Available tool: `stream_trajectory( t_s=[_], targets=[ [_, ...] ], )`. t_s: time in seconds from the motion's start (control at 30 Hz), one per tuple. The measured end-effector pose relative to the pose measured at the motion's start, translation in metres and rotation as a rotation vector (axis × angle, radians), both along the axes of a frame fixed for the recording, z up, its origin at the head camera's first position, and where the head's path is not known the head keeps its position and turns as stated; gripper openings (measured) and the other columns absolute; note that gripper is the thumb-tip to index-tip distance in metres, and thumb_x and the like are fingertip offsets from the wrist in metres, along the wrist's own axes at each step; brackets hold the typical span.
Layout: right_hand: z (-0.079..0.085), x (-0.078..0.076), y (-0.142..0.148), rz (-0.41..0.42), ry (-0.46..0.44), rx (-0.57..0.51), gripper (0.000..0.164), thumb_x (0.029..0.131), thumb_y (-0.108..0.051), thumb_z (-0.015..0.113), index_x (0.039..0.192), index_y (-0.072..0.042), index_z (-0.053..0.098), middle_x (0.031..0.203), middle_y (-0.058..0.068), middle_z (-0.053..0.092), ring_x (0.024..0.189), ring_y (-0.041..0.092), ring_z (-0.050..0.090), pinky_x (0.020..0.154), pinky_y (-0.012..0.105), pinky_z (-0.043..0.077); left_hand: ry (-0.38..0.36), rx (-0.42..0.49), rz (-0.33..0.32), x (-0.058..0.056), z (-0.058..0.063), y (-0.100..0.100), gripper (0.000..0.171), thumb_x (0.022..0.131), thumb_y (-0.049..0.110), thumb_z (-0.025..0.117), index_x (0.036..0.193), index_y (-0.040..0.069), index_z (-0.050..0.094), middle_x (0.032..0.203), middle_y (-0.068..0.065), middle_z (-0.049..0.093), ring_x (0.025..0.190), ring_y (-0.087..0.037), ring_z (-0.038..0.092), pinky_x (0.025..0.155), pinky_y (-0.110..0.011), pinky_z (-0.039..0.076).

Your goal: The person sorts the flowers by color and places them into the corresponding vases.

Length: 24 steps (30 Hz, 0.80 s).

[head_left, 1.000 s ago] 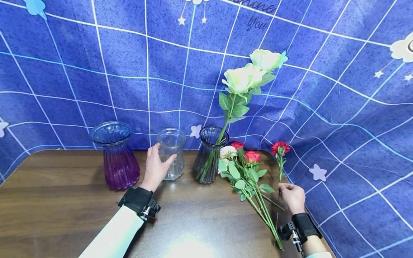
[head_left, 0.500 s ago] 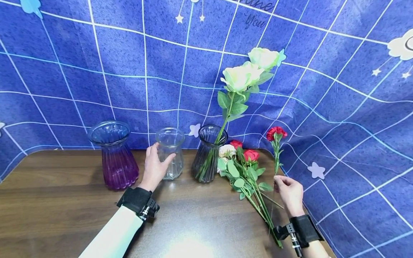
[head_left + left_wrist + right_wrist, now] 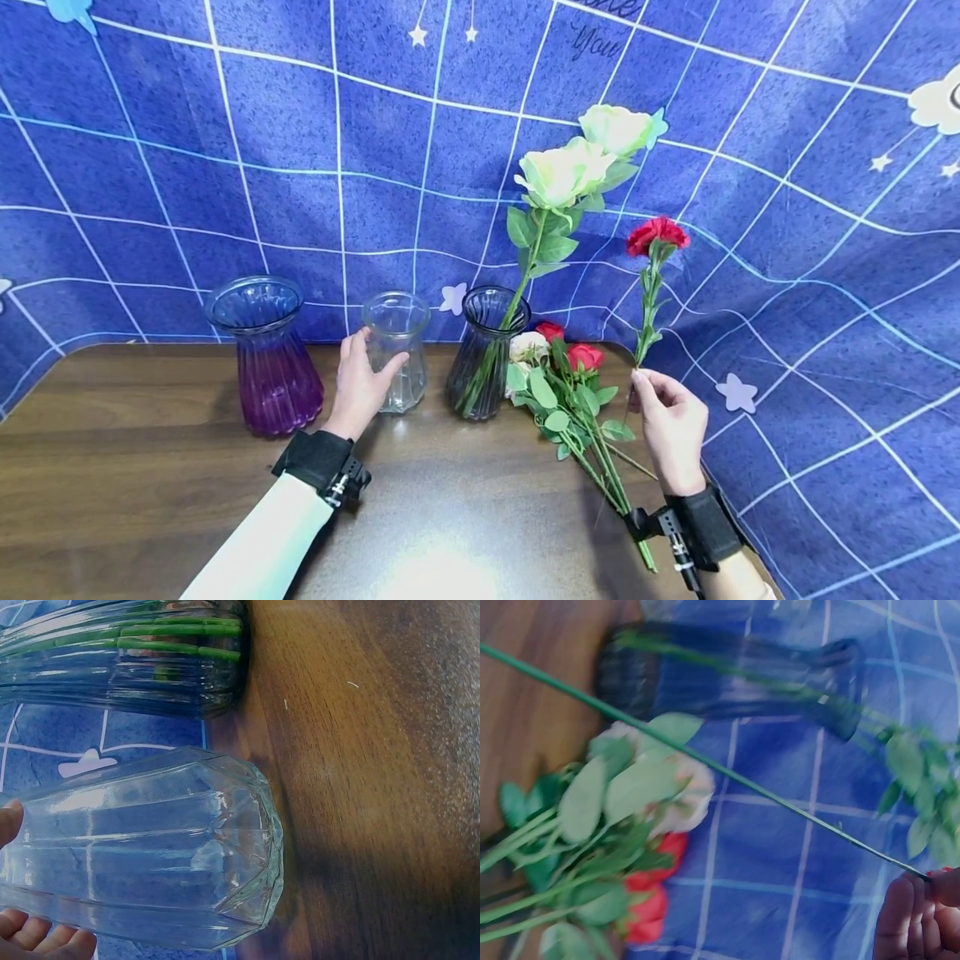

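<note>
My left hand (image 3: 360, 385) holds the clear glass vase (image 3: 408, 385) from its left side, thumb across the front and fingers behind. In the left wrist view the ribbed vase (image 3: 150, 855) shows between thumb and fingers, its base at the wooden table. On the right, my right hand (image 3: 672, 429) pinches a red carnation (image 3: 657, 237) by its stem, bloom upward. The long thin stem (image 3: 727, 774) crosses the right wrist view, running down past the fingers. Under the right forearm lie red roses (image 3: 585, 357) and pale roses (image 3: 529, 346), leafy stems toward me.
A smoky dark glass vase (image 3: 467, 379) with tall white roses (image 3: 558, 177) stands right of the clear one. At the left is a blue-and-purple vase (image 3: 279, 383). A blue grid-patterned cloth (image 3: 285, 200) hangs behind the wooden table (image 3: 150, 500).
My right hand has risen and shifted slightly left, lifting the carnation so its bloom is much higher. The left hand and the vases have stayed in place.
</note>
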State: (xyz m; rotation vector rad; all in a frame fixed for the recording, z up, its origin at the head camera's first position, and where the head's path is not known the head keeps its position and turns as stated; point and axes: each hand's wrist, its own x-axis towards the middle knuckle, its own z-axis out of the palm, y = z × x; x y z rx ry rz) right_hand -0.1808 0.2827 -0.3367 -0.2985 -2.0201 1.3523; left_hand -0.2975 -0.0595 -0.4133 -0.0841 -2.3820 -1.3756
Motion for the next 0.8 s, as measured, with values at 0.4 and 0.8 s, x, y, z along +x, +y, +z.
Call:
stream_trajectory(
  t_s=[0.4, 0.8],
  targets=[
    [0.038, -0.004, -0.059, 0.191, 0.346, -0.043, 0.016, 0.086, -0.005, 0.065, 0.09, 0.01, 0.068, 0.065, -0.013, 0.065, 0.055, -0.002, 0.057, 0.052, 0.012, 0.046, 0.053, 0.005, 0.0, -0.001, 0.001, -0.001, 0.068, 0.081, 0.023, 0.073, 0.128, -0.012, 0.041, 0.125, -0.028, 0.044, 0.113, -0.04, 0.046, 0.099, -0.05, 0.039],
    [0.064, -0.031, -0.115, 0.33, 0.526, -0.021, 0.015, 0.086, -0.002, 0.063, 0.087, 0.013, 0.066, 0.066, -0.011, 0.059, 0.055, 0.004, 0.054, 0.051, 0.014, 0.044, -0.004, 0.003, -0.014, 0.001, 0.001, -0.002, 0.069, 0.083, 0.026, 0.071, 0.131, -0.01, 0.039, 0.129, -0.027, 0.041, 0.116, -0.039, 0.047, 0.1, -0.048, 0.04]
  ],
)
